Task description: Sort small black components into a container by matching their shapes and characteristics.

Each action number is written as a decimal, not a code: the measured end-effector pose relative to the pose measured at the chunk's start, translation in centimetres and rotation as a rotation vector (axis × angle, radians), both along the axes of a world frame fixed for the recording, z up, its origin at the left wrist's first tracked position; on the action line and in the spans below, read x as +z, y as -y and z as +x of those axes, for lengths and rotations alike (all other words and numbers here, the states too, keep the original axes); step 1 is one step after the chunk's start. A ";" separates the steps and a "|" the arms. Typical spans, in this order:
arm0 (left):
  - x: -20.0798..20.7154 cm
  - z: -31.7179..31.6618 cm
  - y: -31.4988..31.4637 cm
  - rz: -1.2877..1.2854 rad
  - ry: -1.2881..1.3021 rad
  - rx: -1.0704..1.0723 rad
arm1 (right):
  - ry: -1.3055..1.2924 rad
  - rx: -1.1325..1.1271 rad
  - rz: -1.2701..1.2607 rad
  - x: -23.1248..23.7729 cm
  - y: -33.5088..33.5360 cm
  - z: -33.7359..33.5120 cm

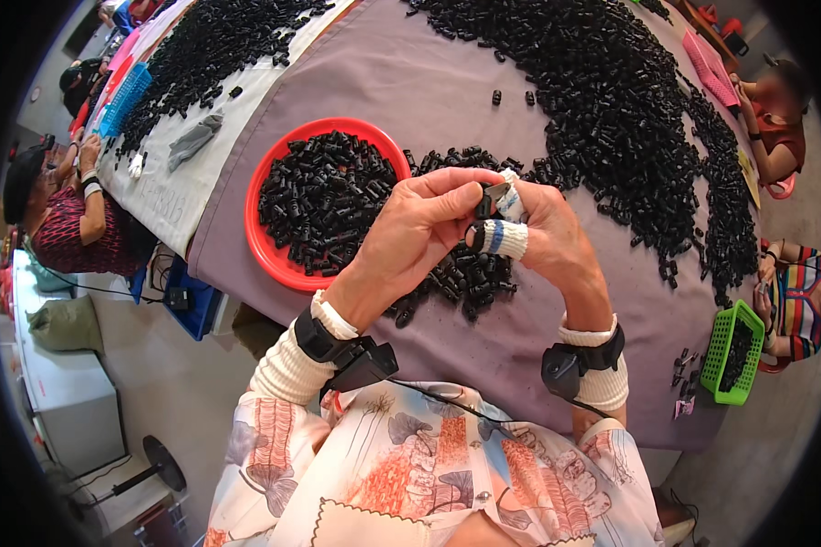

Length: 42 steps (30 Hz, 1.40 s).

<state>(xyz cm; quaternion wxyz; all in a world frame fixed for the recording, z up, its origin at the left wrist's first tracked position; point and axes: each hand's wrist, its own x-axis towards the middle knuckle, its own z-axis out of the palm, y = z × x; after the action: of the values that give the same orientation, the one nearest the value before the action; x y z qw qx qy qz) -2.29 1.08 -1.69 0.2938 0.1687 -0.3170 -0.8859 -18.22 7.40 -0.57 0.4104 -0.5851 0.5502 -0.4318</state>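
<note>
Over the grey-mauve cloth, my left hand [415, 223] and my right hand [556, 237] meet fingertip to fingertip. Both are closed around a small black plastic part [490, 201], mostly covered by the fingers. White finger sleeves with blue stripes [505, 238] wrap the thumb and a finger of my right hand. Just beneath the hands lies a small pile of similar black parts [470, 283]. Left of it stands a round red basin [254, 214], filled with more black parts [324, 201] and partly behind my left hand.
A large heap of black parts [602, 118] spreads across the far right of the cloth. Near the right edge stands a green basket [726, 396]. Co-workers sit left and right. Another heap [201, 64] and a blue basket [126, 98] are on the left table.
</note>
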 end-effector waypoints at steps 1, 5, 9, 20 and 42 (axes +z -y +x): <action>-0.1 0.1 0.1 -0.012 -0.019 -0.025 | -0.008 0.002 -0.023 -0.1 0.0 0.0; -0.1 0.1 0.1 -0.023 -0.005 -0.023 | 0.001 0.001 -0.011 -0.6 -0.1 -0.1; 0.0 0.3 0.1 -0.049 0.024 -0.015 | -0.006 0.017 -0.015 -0.8 -0.1 0.0; -0.1 0.3 -0.1 -0.132 0.077 0.039 | -0.013 -0.001 -0.045 -0.9 -0.1 0.6; -0.1 0.1 -0.3 -0.005 0.013 0.038 | 0.024 -0.030 0.031 -0.9 0.0 0.6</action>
<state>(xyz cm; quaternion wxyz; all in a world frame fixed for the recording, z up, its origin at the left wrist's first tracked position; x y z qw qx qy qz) -2.17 1.34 -1.83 0.3087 0.1796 -0.3178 -0.8783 -17.61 7.43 -1.51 0.4193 -0.5651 0.5608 -0.4363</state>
